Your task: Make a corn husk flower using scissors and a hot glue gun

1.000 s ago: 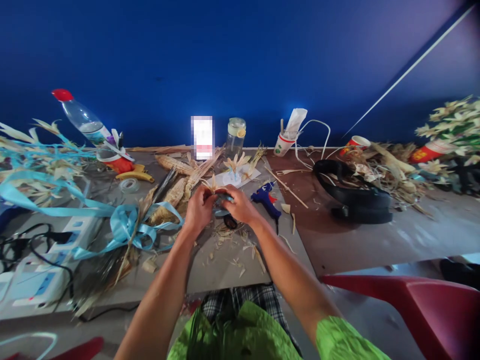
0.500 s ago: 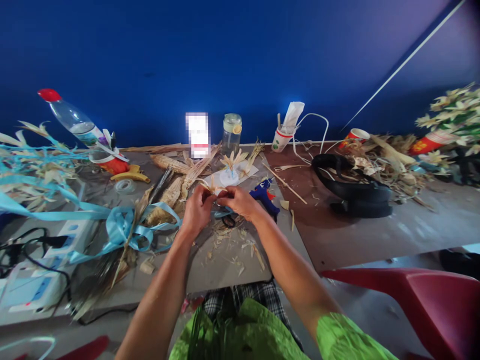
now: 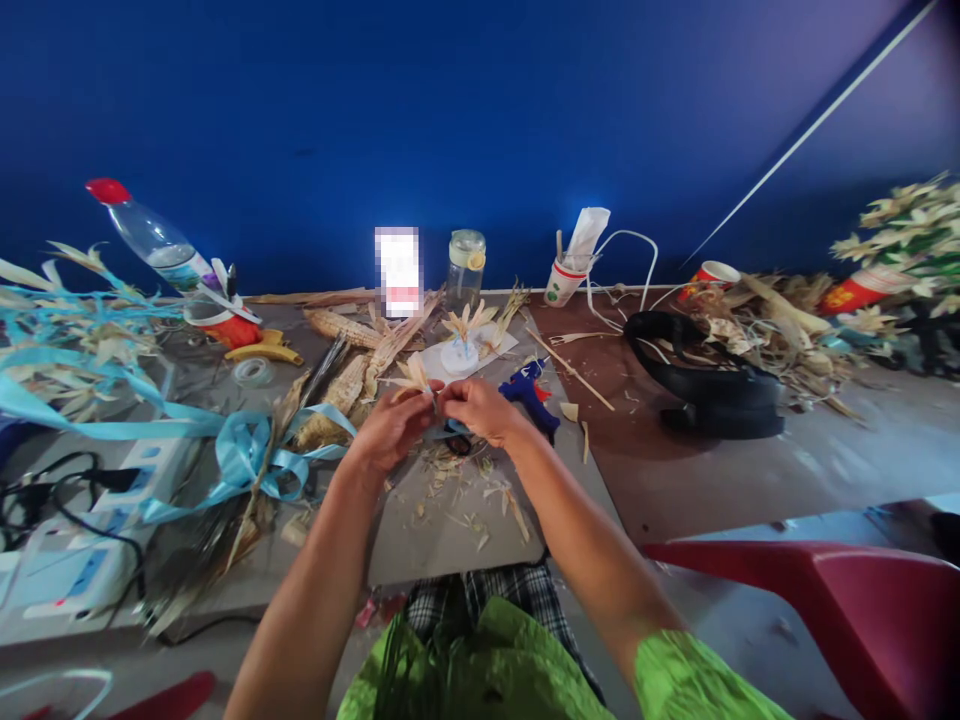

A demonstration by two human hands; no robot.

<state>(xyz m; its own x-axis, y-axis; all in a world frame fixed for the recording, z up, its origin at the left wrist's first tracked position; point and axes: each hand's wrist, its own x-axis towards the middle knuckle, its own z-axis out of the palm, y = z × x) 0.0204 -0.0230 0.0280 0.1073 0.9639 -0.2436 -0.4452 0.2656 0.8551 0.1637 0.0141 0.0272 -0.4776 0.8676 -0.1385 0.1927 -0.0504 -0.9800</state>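
Observation:
My left hand [image 3: 388,431] and my right hand [image 3: 477,408] meet above the table's middle, fingers pinched together. Between them is a small pale corn-husk flower [image 3: 411,379], its petals sticking up past my left fingertips. My left hand pinches its base; my right fingers close on the same spot. Under my hands lie scissors with blue handles [image 3: 456,436] and several husk scraps [image 3: 465,490]. A blue glue gun [image 3: 529,391] lies just right of my right hand.
Dried corn cobs [image 3: 343,392] and a light blue ribbon bow [image 3: 255,452] lie left. A finished husk flower on white paper [image 3: 465,345], a glass jar [image 3: 466,268], paper cups [image 3: 561,284], a black bag [image 3: 705,385], a tilted bottle [image 3: 154,238] and a red chair [image 3: 825,600] surround.
My hands have risen slightly and opened apart a little. The husk flower now shows more above my left fingers. The view shifted slightly.

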